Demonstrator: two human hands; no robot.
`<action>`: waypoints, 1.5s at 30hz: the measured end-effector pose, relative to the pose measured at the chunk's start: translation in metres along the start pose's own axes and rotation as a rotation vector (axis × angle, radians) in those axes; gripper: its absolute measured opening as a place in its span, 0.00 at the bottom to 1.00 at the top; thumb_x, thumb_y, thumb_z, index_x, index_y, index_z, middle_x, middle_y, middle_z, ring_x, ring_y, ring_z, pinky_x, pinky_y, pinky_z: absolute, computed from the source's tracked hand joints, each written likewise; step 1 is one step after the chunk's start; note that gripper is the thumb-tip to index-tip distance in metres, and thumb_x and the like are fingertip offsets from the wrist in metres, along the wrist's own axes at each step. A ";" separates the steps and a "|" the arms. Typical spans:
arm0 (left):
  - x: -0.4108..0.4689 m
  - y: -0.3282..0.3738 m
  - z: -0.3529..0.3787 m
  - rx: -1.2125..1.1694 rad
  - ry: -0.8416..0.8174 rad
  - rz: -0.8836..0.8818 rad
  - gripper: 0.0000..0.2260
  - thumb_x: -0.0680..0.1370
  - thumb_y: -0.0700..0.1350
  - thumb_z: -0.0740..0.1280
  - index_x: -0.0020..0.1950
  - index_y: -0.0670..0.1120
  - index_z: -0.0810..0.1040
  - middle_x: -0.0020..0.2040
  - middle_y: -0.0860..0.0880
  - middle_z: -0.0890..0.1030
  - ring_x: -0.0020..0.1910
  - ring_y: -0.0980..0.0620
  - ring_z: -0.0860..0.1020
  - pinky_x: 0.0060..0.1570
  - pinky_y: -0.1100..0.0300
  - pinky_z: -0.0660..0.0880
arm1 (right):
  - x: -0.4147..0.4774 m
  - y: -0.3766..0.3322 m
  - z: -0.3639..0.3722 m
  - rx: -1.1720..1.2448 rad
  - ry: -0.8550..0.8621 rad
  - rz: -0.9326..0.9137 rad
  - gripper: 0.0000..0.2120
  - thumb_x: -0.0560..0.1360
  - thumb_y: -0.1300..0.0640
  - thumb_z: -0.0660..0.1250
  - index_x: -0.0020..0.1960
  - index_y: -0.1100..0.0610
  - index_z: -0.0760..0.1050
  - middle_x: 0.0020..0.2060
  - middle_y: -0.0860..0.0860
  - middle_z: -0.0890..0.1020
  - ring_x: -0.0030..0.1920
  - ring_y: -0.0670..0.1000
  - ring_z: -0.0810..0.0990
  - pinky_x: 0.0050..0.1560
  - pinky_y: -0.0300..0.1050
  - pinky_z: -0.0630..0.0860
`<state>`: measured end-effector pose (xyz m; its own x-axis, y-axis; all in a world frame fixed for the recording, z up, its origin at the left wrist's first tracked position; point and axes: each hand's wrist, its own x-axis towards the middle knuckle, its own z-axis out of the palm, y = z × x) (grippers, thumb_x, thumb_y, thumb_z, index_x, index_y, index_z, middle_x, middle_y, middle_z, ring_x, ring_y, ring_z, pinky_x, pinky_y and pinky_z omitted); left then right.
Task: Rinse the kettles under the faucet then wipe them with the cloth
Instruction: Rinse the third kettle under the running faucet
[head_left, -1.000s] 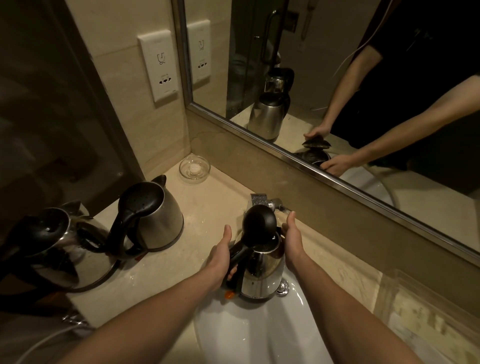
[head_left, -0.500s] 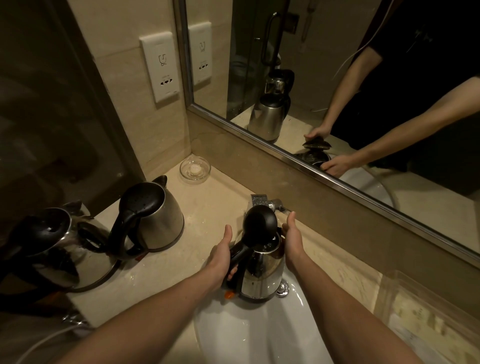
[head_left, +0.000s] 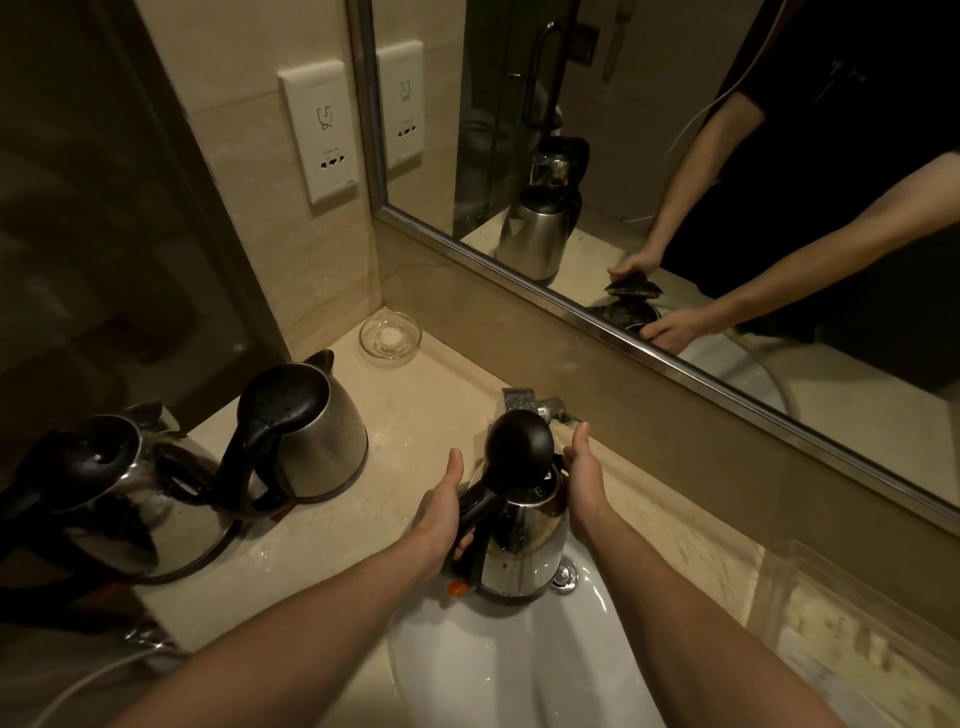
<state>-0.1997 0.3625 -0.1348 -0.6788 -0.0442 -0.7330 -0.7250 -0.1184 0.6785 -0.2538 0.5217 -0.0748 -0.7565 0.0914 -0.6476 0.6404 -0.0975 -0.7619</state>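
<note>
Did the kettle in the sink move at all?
No. The kettle sits in the same spot below the faucet, lid open, with the left hand and right hand beside it as before.

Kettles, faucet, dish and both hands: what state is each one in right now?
Held kettle: upright over sink, lid open.
Middle kettle: on counter, lid shut.
Far-left kettle: on counter, lid shut.
Faucet: flow not discernible.
Glass dish: upright.
Left hand: gripping handle.
Right hand: against kettle side.

Glass dish (head_left: 389, 338), wall socket (head_left: 326, 132), mirror (head_left: 675, 156)
</note>
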 end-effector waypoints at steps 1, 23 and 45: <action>0.000 0.000 0.000 0.001 -0.003 0.000 0.37 0.72 0.78 0.49 0.37 0.43 0.73 0.26 0.47 0.72 0.22 0.51 0.69 0.26 0.59 0.67 | 0.000 0.000 0.000 -0.001 -0.001 -0.003 0.36 0.80 0.34 0.47 0.75 0.60 0.62 0.69 0.60 0.71 0.68 0.61 0.70 0.62 0.58 0.68; -0.004 0.001 0.003 0.007 0.010 0.007 0.37 0.74 0.77 0.48 0.39 0.44 0.76 0.26 0.47 0.73 0.22 0.52 0.70 0.26 0.59 0.68 | -0.001 -0.001 0.000 -0.037 -0.002 -0.003 0.38 0.80 0.34 0.46 0.73 0.66 0.63 0.71 0.64 0.67 0.70 0.63 0.67 0.69 0.61 0.63; -0.002 0.000 0.001 0.010 0.015 -0.008 0.39 0.71 0.79 0.49 0.38 0.43 0.74 0.26 0.46 0.72 0.23 0.50 0.69 0.27 0.59 0.66 | 0.008 0.003 0.000 -0.020 -0.010 -0.002 0.38 0.79 0.32 0.46 0.73 0.61 0.64 0.64 0.56 0.73 0.66 0.60 0.71 0.64 0.59 0.68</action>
<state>-0.1988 0.3633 -0.1330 -0.6711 -0.0581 -0.7391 -0.7317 -0.1091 0.6729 -0.2582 0.5220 -0.0822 -0.7591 0.0820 -0.6459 0.6412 -0.0779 -0.7634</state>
